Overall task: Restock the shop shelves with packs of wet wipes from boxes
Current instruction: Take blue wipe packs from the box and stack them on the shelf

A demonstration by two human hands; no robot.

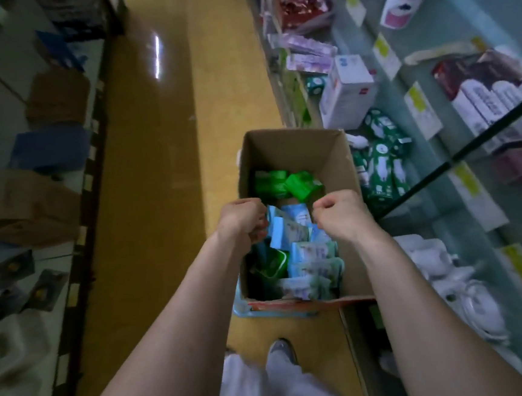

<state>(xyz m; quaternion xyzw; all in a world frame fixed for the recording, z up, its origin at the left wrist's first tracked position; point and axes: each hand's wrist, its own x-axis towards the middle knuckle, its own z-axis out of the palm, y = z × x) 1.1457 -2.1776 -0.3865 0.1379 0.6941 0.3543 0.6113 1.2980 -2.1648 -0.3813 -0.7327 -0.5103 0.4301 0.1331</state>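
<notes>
While the left hand [243,221] curls its fingers round the left edge of a light-blue pack of wipes [287,230], the right hand [339,211] is bunched in a fist at the pack's other edge. Whether it pinches the wrapper or holds nothing cannot be told, as its fingers are turned away from view. The pack sits raised above the middle of an open cardboard box [292,141], between the two hands. Under it lie more pale blue-and-green packs [314,267] at the near end, bright green packs [287,184] at the far end and a dark green tub [270,263] by the left wall. The box stands in the aisle on the yellow floor [158,191] just beside the right-hand shelves [458,161] — green-and-white cartons [382,162] and a white carton [346,92] lie there.
</notes>
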